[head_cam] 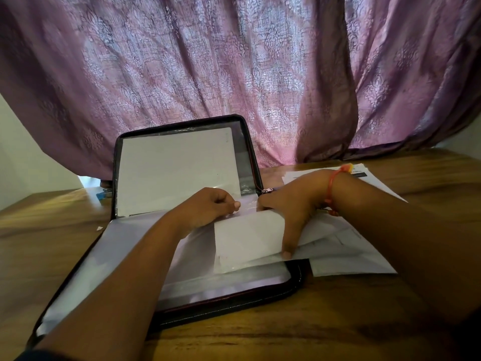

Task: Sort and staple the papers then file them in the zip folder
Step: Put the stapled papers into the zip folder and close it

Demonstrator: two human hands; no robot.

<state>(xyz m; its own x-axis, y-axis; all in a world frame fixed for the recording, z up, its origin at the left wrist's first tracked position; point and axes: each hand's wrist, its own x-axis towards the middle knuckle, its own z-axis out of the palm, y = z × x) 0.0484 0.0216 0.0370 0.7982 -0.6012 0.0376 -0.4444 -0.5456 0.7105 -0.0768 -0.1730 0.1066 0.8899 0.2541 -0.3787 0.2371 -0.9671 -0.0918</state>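
The zip folder lies open on the wooden desk in front of me, its lid propped upright against the purple curtain that hangs behind the desk. A white sheet sits behind the clear plastic of the upright lid. My left hand is curled and pinches the edge of a clear plastic sleeve near the folder's hinge. My right hand grips a bundle of white papers, thumb stretched down along the top sheet and the other fingers curled at the upper edge, right beside my left hand. The bundle lies partly over the folder's lower half and partly over its right border, and more loose sheets spread out under it onto the desk to the right. My left forearm crosses the lower half of the folder and hides much of it. A red thread bracelet circles my right wrist. Behind that wrist, another stack of printed papers rests on the desk. The zipper pull hangs at the folder's right edge, just above my right hand. To the left of the lid, something small and blue peeks out on the desk; I cannot tell what it is.
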